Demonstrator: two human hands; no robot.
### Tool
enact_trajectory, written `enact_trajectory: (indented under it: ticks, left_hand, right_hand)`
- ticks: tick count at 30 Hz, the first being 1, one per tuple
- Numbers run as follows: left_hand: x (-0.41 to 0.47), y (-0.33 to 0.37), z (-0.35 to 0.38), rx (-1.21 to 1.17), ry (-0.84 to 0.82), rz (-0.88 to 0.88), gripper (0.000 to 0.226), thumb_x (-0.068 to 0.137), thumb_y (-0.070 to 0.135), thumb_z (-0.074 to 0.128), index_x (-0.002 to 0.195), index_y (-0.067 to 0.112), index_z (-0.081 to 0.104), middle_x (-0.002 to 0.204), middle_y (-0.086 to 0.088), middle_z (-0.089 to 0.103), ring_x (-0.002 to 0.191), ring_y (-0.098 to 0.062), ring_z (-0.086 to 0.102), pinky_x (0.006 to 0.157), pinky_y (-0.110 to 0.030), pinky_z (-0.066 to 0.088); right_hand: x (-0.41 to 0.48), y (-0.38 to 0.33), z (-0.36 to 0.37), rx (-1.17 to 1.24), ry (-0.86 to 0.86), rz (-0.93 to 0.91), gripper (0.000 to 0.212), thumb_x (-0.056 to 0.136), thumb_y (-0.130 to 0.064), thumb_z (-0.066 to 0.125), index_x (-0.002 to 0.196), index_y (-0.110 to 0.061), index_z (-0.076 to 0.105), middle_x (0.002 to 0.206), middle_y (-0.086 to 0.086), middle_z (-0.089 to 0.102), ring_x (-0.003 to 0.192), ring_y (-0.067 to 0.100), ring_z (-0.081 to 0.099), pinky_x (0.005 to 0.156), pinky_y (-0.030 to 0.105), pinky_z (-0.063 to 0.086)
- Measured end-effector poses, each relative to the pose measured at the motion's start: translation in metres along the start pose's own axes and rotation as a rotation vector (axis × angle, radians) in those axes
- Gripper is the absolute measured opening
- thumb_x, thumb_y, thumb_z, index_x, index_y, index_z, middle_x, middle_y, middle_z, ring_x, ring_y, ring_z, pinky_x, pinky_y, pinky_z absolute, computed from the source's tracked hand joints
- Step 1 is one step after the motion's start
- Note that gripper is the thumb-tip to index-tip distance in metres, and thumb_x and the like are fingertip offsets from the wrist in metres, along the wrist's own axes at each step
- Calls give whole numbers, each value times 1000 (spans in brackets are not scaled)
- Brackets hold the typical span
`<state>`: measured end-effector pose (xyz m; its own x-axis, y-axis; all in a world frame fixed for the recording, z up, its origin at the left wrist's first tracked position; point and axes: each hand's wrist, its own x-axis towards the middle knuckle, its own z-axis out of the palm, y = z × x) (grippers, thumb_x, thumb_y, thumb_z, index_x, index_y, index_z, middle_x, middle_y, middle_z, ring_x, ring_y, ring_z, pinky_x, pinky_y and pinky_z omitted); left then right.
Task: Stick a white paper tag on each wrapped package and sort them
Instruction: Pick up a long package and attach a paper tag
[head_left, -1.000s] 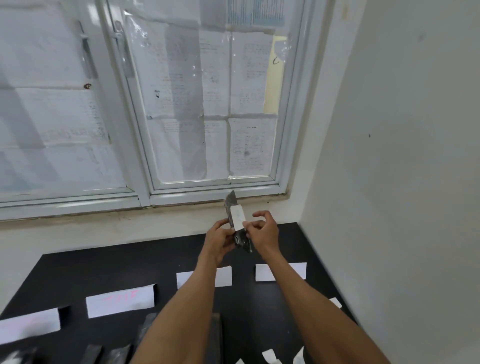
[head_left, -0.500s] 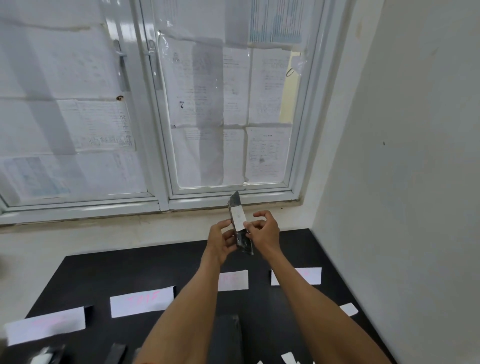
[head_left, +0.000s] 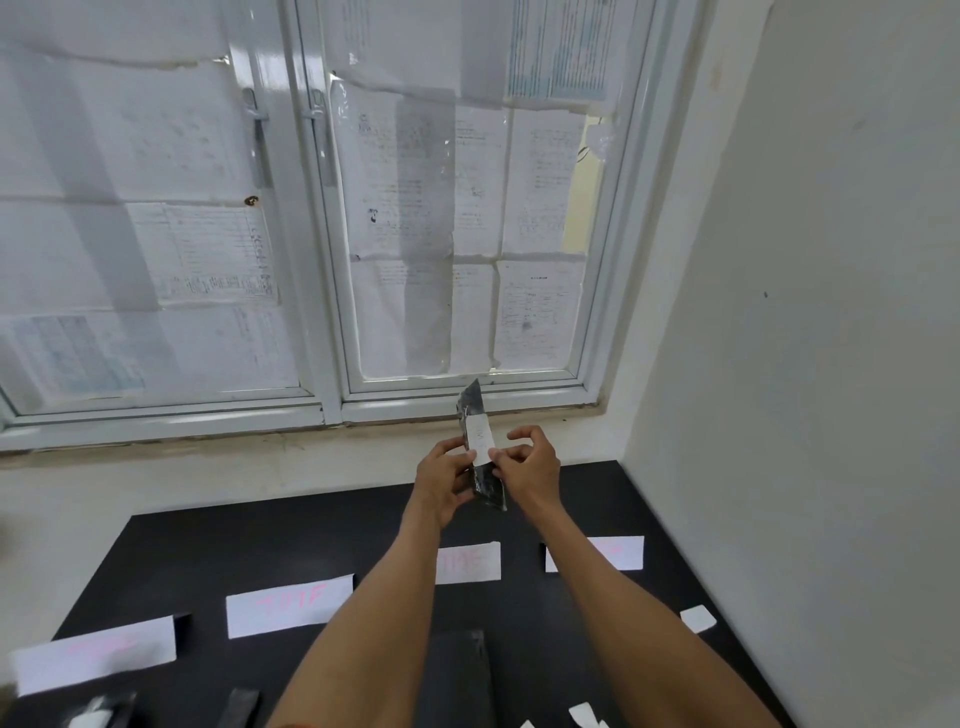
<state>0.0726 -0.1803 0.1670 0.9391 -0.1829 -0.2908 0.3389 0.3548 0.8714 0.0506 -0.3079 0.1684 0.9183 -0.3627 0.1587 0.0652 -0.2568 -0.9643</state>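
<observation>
On the black table (head_left: 208, 545) I see labels (head_left: 289, 606) laid in a row, faint pink writing on each; I take them for the sorting spots, set out so a tagged pack can go down beside its match. More dark packs (head_left: 236, 709) lie at the near edge, one at far left seemingly tagged already, though it is too blurred to be sure. My left hand (head_left: 441, 480) is raised off the table, fingers (head_left: 451, 451) curled round the back of the pack (head_left: 485, 480), so the pack stands nearly upright, tipped a little, its face towards the camera where I can read it. The tag (head_left: 479, 435) lies on that face, just above both thumbs. My right hand (head_left: 530, 470) is closed on the tag's lower edge, thumb and forefinger pinching it against the wrap, the other fingers loosely bent; I judge this is the pressing-down step, the left hand giving a firm backing. Spare tags (head_left: 697, 618) lie loose on the table to the right, within reach of the right hand for the next pack.
</observation>
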Motion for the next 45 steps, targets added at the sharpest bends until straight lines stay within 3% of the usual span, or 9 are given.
enact_trajectory:
  ticks: [7,13,17,21,25,33,37,40,45]
  left_hand:
    - [-5,3,-7,3,-1,14,25,96,4,49,119,15,54,106,-16,68,94,-31,68,83,-46,58]
    - [-11,6,-12,32,-12,30,29,99,9,47,127,14,52,115,-14,65,101,-30,66,84,-44,57]
    - [-16,12,-14,51,-49,33,30,99,10,47,128,10,54,118,-16,63,104,-31,64,84,-40,57]
    - [-21,18,-16,53,-97,-24,32,96,4,49,127,12,53,118,-18,62,105,-33,63,82,-40,57]
    - [-26,21,-21,12,-80,-95,37,88,2,49,124,7,53,112,-20,62,99,-33,63,79,-39,56]
    - [-23,22,-24,-33,106,-44,45,90,43,60,115,6,57,110,-19,63,96,-32,62,70,-37,55]
    - [-18,25,-29,115,213,-43,58,86,56,59,118,8,56,107,-15,63,97,-31,60,81,-40,53]
    - [-23,28,-32,149,248,-19,50,86,52,60,109,8,57,94,-11,62,85,-26,59,71,-37,49]
    - [-29,28,-39,-59,36,-34,44,93,21,60,127,-6,52,117,-22,63,101,-34,63,80,-40,56]
  right_hand:
    - [-3,-2,4,-24,-15,2,31,81,-17,75,101,-13,52,85,9,72,74,18,72,61,21,58]
    - [-3,0,8,-324,59,-153,37,76,-40,76,101,-23,56,96,-6,62,83,11,62,64,19,52]
    - [0,3,8,-373,-198,-359,44,92,-32,60,135,-28,50,145,3,37,126,22,46,92,35,55]
    - [2,-1,2,-398,-348,-257,52,96,-36,52,145,-32,36,156,5,22,141,27,29,112,42,36]
    - [1,-7,-3,-336,-449,-208,59,93,-35,58,146,-34,32,153,4,31,136,26,37,105,39,43]
    - [-10,-17,10,-226,-464,-279,61,85,-31,70,141,-31,44,133,4,59,109,18,63,80,19,55]
    - [-12,-16,16,-195,-487,-271,50,92,-27,60,140,-31,45,130,4,61,113,19,61,95,41,54]
    - [-14,-17,17,-177,-519,-267,51,94,-22,58,142,-29,43,132,5,59,113,16,60,93,37,55]
    - [-16,-18,19,13,-503,-138,53,93,-13,59,143,-22,41,136,10,54,120,25,57,90,35,56]
